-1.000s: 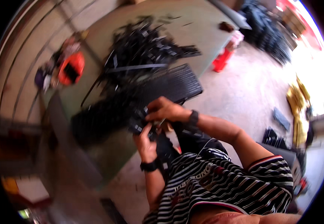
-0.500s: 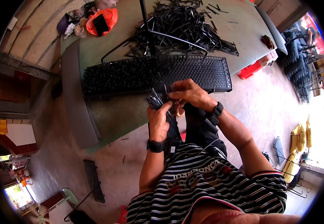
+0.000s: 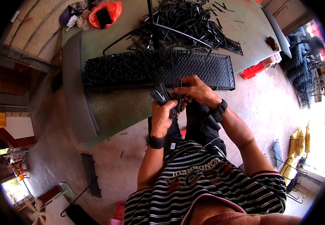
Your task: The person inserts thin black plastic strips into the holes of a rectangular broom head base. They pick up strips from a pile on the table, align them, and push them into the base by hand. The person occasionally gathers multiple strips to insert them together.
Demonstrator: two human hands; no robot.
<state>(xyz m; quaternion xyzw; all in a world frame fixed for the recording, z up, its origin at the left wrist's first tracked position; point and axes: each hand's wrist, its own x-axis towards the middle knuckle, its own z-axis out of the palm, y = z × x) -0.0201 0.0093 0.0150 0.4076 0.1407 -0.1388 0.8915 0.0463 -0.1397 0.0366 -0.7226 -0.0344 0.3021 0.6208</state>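
A bundle of thin black strips (image 3: 161, 95) is gripped in my left hand (image 3: 161, 119), fanned out above the fist. Close against it, my right hand (image 3: 199, 91) pinches some of the same dark strips between thumb and fingers. Just beyond both hands lies a long black perforated panel (image 3: 211, 70). Its left part is thick with upright black tufts (image 3: 119, 70), while the holes at its right end are bare. A black metal rod frame (image 3: 185, 34) rises behind the panel.
A large heap of loose black strips (image 3: 196, 26) covers the far part of the green table (image 3: 121, 112). Grey sheets (image 3: 74, 97) hang at its left edge. An orange bag (image 3: 113, 13) sits far left. A red stool (image 3: 253, 70) stands right; another black panel (image 3: 90, 174) lies on the floor.
Both hands have shifted slightly right. My right fingers now hold a small group of strips beside the bundle in my left hand. The view has moved slightly.
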